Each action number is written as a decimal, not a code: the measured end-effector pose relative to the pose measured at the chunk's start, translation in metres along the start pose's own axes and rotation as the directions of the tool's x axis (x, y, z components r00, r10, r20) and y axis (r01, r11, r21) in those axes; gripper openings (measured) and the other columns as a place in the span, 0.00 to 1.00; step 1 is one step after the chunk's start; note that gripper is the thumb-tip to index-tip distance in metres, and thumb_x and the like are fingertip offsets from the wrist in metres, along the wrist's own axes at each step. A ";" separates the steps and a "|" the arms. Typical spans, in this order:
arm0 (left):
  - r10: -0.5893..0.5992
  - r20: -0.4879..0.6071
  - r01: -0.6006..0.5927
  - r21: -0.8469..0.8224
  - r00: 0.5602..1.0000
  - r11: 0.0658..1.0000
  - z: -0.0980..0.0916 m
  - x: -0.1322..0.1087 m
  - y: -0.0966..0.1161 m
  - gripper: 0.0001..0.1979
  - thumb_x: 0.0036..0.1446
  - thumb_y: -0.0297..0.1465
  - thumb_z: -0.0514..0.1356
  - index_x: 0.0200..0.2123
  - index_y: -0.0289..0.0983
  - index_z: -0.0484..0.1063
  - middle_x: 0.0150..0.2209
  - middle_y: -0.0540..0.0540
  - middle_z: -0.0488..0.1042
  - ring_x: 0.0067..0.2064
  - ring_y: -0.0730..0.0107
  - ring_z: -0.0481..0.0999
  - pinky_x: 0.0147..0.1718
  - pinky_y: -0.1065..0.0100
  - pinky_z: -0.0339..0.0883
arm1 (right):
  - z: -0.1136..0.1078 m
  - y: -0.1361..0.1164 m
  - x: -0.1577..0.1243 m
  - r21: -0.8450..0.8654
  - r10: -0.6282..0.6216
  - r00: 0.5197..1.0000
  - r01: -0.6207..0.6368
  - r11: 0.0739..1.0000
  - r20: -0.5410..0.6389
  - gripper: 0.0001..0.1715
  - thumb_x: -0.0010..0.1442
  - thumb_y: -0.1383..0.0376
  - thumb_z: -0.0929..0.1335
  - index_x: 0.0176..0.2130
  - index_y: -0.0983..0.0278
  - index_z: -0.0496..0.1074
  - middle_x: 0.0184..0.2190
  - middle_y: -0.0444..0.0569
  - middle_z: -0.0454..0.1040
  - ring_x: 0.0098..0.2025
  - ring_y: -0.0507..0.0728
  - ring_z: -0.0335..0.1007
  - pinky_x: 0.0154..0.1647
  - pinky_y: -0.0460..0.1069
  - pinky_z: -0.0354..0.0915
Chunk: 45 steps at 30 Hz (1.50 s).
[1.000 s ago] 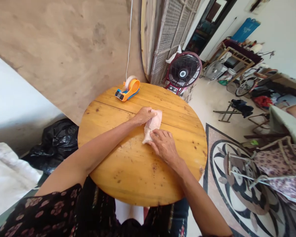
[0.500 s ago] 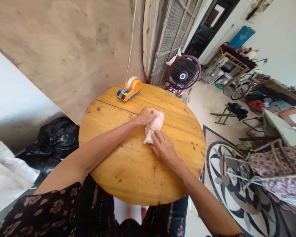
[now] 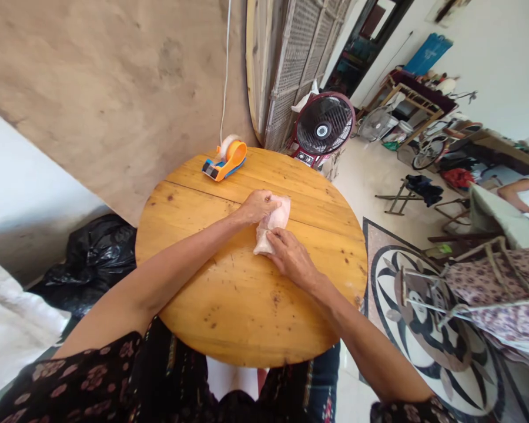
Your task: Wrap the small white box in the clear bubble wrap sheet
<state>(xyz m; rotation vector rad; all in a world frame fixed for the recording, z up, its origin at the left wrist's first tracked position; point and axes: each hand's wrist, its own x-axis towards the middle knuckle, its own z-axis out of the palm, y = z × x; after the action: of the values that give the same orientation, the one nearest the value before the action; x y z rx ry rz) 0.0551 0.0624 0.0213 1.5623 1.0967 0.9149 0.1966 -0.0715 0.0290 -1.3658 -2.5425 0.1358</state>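
Observation:
A small pale pink pouch (image 3: 278, 218), soft and creased, lies on the round wooden table (image 3: 247, 305). Its upper left side is pinched by my left hand (image 3: 259, 207), with the fingers curled. My right hand (image 3: 291, 254) grips the lower end between thumb and fingers, from the right. What the pouch contains cannot be made out. Beyond my hands, near the table's far edge, stands an orange and blue tape dispenser (image 3: 228, 160) with a roll of tape in it.
A dark red fan (image 3: 321, 130) stands behind the table. Black plastic bags (image 3: 99, 252) lie on the left, beside a wooden panel (image 3: 114, 88). To the right are a folding stool (image 3: 408, 191), a chair with flowered cloth (image 3: 489, 282) and another person's arm (image 3: 520, 194).
My right fingers have curled in more tightly around the lower end of the pouch. My left hand keeps its hold. The whole view has shifted slightly.

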 end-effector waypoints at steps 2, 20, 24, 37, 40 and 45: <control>0.004 0.019 -0.005 0.007 1.000 1.000 0.000 -0.001 0.000 0.11 0.50 0.31 0.60 0.21 0.36 0.61 0.20 0.54 0.61 0.23 0.76 0.62 0.21 0.74 0.50 | 0.000 0.001 0.000 0.043 -0.005 1.000 0.006 0.999 -0.013 0.25 0.61 0.68 0.65 0.58 0.61 0.61 0.54 0.57 0.67 0.55 0.62 0.63 0.53 0.56 0.65; -0.055 0.102 0.046 0.088 0.993 0.995 0.003 -0.012 0.005 0.11 0.47 0.34 0.59 0.21 0.36 0.61 0.20 0.55 0.60 0.23 0.77 0.58 0.20 0.73 0.48 | -0.035 0.018 0.013 0.160 0.059 0.984 -0.086 0.983 0.168 0.20 0.59 0.64 0.68 0.52 0.61 0.71 0.46 0.52 0.71 0.47 0.60 0.67 0.49 0.53 0.63; -0.064 0.109 0.055 0.087 0.992 0.995 0.002 -0.010 0.003 0.11 0.47 0.35 0.59 0.21 0.36 0.62 0.20 0.54 0.60 0.23 0.76 0.60 0.21 0.74 0.49 | -0.041 0.014 0.018 0.002 0.067 0.975 -0.069 0.998 0.214 0.18 0.61 0.63 0.66 0.51 0.63 0.71 0.41 0.53 0.71 0.42 0.59 0.66 0.44 0.52 0.62; -0.069 0.074 0.059 0.128 0.995 0.990 0.002 -0.011 0.004 0.12 0.45 0.34 0.59 0.18 0.36 0.60 0.19 0.55 0.58 0.22 0.78 0.55 0.19 0.73 0.44 | -0.025 -0.008 0.020 -0.260 0.070 0.987 -0.030 0.965 0.147 0.24 0.56 0.56 0.69 0.47 0.69 0.69 0.43 0.60 0.72 0.44 0.65 0.65 0.45 0.58 0.57; -0.068 0.091 0.057 0.114 0.994 0.992 0.002 -0.012 0.005 0.12 0.45 0.33 0.59 0.18 0.36 0.59 0.19 0.55 0.58 0.22 0.78 0.55 0.19 0.73 0.44 | -0.022 -0.008 0.018 -0.281 0.078 0.990 -0.043 0.959 0.118 0.19 0.56 0.61 0.67 0.45 0.69 0.69 0.41 0.60 0.72 0.43 0.65 0.65 0.43 0.57 0.56; -0.071 0.097 0.056 0.144 0.993 0.988 0.004 -0.012 0.004 0.12 0.45 0.32 0.59 0.17 0.37 0.58 0.18 0.55 0.57 0.22 0.78 0.55 0.19 0.73 0.44 | -0.026 -0.008 0.015 -0.250 0.112 0.988 -0.083 0.965 0.105 0.14 0.58 0.65 0.66 0.44 0.69 0.69 0.39 0.57 0.75 0.43 0.64 0.67 0.44 0.56 0.55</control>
<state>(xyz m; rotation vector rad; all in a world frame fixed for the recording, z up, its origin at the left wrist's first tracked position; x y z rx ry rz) 0.0558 0.0493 0.0240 1.6609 1.1520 0.7191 0.1892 -0.0642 0.0583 -1.6195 -2.6609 -0.0870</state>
